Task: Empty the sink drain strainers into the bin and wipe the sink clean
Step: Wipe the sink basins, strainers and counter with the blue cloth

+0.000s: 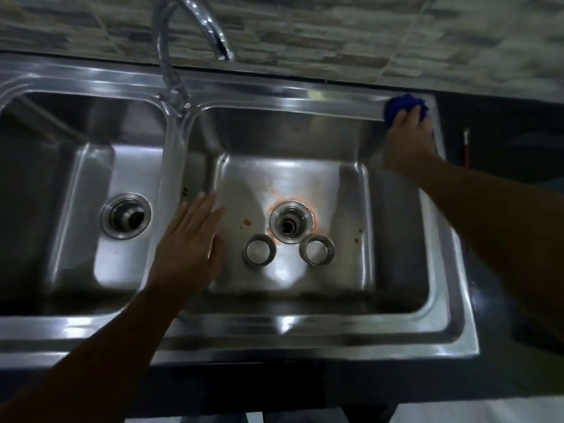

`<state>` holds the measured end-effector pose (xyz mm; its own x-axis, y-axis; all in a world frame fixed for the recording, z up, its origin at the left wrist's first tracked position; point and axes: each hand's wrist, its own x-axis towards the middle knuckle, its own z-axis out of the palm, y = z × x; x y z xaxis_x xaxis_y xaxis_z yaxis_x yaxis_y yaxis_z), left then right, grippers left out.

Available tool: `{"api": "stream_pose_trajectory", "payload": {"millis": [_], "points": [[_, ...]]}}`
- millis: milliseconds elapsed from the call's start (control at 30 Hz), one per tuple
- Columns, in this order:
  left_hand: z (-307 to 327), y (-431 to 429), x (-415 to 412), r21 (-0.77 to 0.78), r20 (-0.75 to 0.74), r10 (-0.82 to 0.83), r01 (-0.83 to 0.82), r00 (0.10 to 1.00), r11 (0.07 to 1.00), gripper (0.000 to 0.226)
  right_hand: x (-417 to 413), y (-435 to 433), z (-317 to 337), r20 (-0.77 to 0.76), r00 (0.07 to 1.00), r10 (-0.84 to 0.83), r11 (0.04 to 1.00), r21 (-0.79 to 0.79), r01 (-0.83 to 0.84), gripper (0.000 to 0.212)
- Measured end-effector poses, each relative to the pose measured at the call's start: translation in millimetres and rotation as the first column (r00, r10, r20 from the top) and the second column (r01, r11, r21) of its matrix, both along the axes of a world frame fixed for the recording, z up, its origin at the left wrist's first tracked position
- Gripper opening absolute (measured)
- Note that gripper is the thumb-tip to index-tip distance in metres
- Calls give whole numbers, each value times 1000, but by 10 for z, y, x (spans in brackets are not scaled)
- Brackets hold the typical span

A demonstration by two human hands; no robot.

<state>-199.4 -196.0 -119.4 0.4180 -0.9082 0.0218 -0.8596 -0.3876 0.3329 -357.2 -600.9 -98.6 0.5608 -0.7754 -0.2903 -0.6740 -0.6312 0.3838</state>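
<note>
Shiny stainless double sink [274, 340], smooth rounded rim along the near edge. Left hand [189, 239] released, fingers straight, flat above the divider at the right basin's left side. Two round metal strainers [259, 250] [317, 249] sit side by side on the right basin floor, just near of the open drain [291, 222], which has an orange stain ring. Basin floor around them is free. Right hand [409, 132] presses a bunched blue cloth [403, 103] on the sink's far right corner, fingers laid over it. Curved chrome faucet [195, 22] behind.
</note>
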Motion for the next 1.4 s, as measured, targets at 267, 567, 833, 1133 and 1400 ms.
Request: {"api": "stream_pose_trajectory", "payload": {"millis": [267,567,833,1133,1400], "points": [[29,369,-751,81,-187,36,-21,982,996,56,-585,523,-147,80,991,-106,994,42,103,67],[12,481,-909,29,-122,-12,15,992,999,43,-497,462,-131,211,958,-195,979,-9,202,64],[-23,478,-864,92,-172,-17,33,985,995,50,-773,627,-104,227,958,-176,983,-16,184,66],[82,491,-940,178,-234,53,-11,971,984,58,-1938,2133,-47,125,952,-280,951,169,257,62],[103,482,-984,122,-225,59,-32,973,992,48,-2114,2018,137,148,970,-193,970,179,165,63]]}}
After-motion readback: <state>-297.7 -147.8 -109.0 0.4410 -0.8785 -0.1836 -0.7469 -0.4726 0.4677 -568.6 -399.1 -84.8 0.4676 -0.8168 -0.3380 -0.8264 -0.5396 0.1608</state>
